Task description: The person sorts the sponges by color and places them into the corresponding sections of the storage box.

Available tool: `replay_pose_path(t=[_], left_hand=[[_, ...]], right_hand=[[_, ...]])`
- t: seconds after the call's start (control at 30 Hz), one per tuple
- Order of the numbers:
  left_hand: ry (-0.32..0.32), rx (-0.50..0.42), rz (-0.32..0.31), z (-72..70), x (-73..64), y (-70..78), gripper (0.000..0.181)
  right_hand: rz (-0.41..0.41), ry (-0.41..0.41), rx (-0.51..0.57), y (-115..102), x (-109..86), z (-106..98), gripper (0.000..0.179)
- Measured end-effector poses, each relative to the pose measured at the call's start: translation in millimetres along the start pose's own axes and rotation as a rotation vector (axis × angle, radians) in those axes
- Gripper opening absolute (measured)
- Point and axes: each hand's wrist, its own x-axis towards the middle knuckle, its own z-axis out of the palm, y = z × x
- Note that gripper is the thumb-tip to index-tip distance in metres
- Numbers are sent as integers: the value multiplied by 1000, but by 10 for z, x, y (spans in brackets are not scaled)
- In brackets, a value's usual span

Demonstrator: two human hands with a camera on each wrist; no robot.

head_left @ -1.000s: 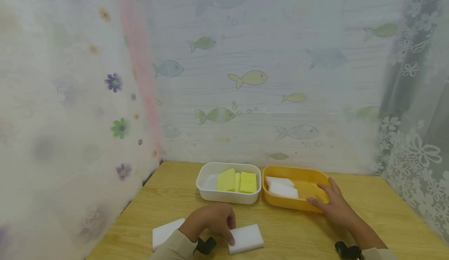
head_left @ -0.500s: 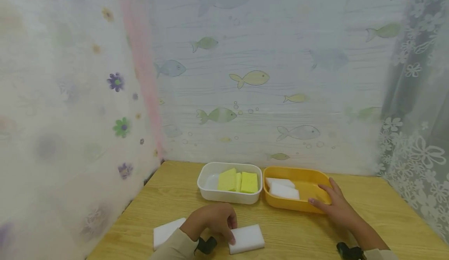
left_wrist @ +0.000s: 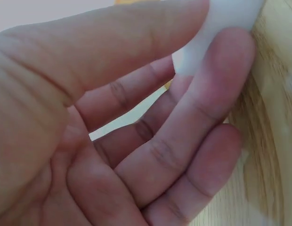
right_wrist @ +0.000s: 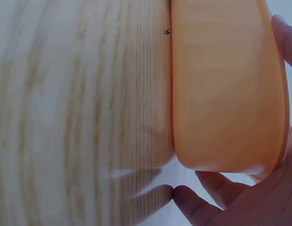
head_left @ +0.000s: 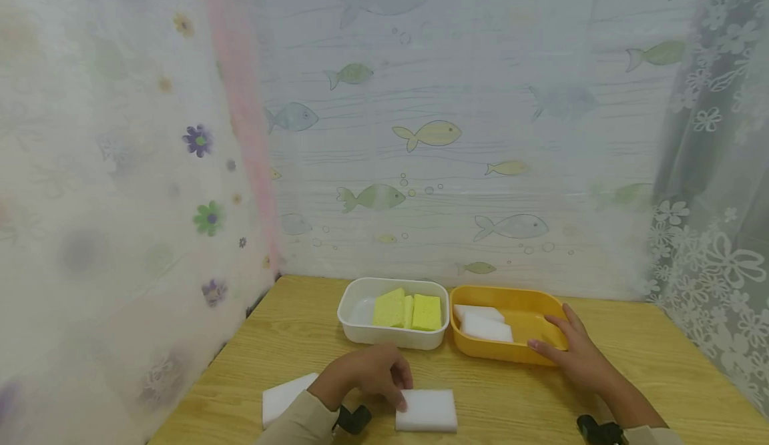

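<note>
In the head view my left hand (head_left: pixel 377 373) pinches the left end of a white sponge (head_left: pixel 428 410) at the front of the table. The left wrist view shows the thumb and fingertips (left_wrist: pixel 228 52) around that sponge's corner. Behind my left forearm a second white sponge (head_left: pixel 285 397) lies partly hidden. My right hand (head_left: pixel 573 348) holds the right end of a yellow-orange container (head_left: pixel 498 350), thumb at its near rim and fingers over the far side. Two white sponges (head_left: pixel 485 327) lie at that container's left end.
A white container (head_left: pixel 384 337) stands left of the orange one, close beside it, with yellow sponges (head_left: pixel 425 312) in its right part. Both stand on the wooden table (head_left: pixel 288 328). A fish-patterned curtain (head_left: pixel 420 165) hangs along the table's back edge.
The white sponge at my left hand has turned from a slant to lie nearly straight, and that hand has shifted slightly right. My right hand stays on the orange container.
</note>
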Motion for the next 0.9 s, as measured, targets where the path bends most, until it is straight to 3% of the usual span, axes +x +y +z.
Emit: replay_pose_path(t=[0.2,0.67,0.9], left_hand=[[47,-29,10,-4,21,7,19],[179,4,40,-24,78,-22,18],[214,-21,19,-38,94,3,17]], right_hand=[[5,-3,-4,-2,9,-4,86],[4,-9,10,3,8,-8,86],[9,-12,22,27,10,4,86]])
